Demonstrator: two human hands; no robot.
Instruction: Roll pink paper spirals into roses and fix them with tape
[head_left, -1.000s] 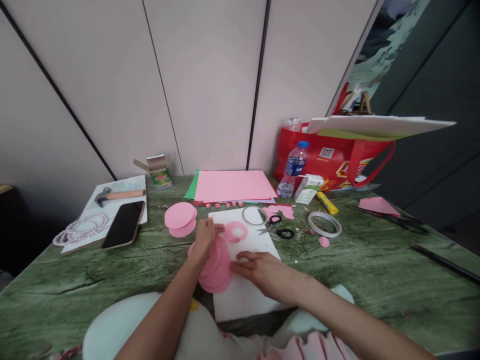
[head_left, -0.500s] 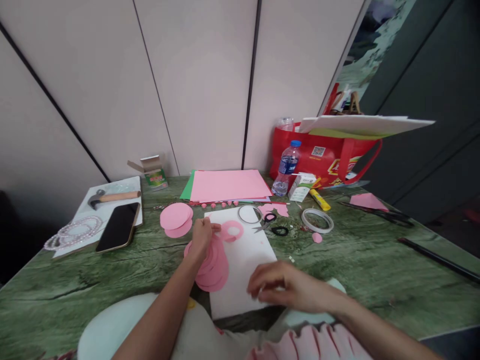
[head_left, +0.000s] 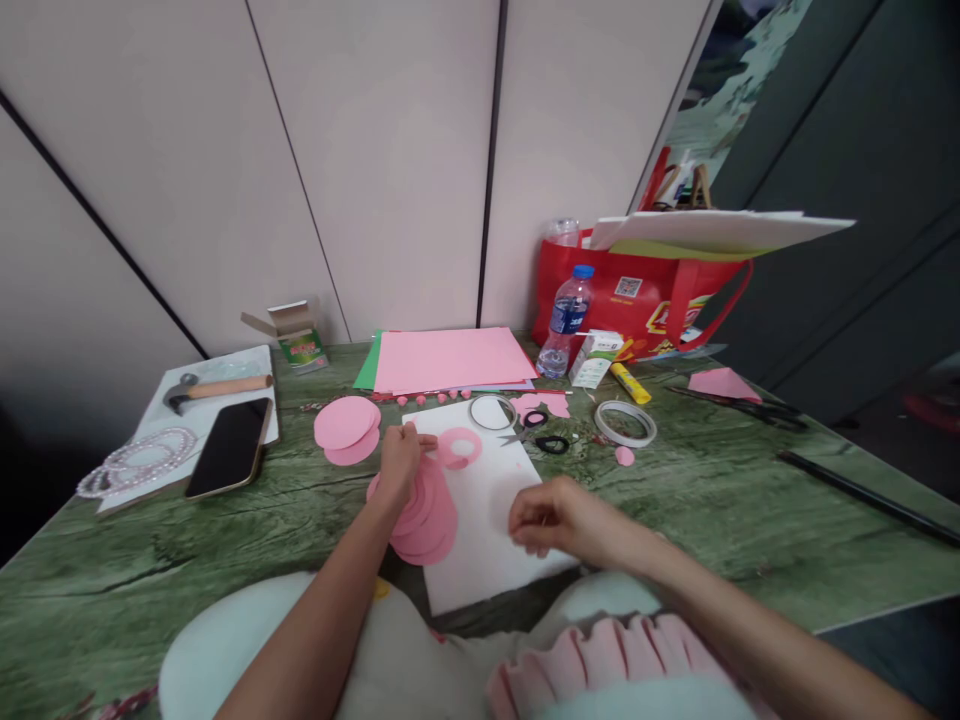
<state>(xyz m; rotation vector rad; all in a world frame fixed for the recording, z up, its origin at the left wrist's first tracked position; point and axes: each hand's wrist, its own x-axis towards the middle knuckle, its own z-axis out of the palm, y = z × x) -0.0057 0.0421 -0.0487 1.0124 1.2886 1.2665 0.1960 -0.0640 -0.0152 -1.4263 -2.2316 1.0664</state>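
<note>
We're curling our R hand (head_left: 559, 518) over the white board (head_left: 487, 550); can't tell if it's pinching anything. The pile of pink circles (head_left: 431, 538) is lying across the board's L edge. We're resting our L hand (head_left: 401, 462) at its far end, some fingers sticking out; can't tell if it's gripping any. Past that, 1 pink ring (head_left: 457, 464) is lying on the board, w/ scissors (head_left: 552, 444) to its R & pink paper (head_left: 454, 360) at the back.

At the far edge of the green wood-grained table (head_left: 225, 540) stands a pale wall (head_left: 390, 170) with dark seams (head_left: 492, 150). Beyond the far right corner, there are dark panels (head_left: 840, 190) and a patterned picture (head_left: 739, 75). The light is soft.
</note>
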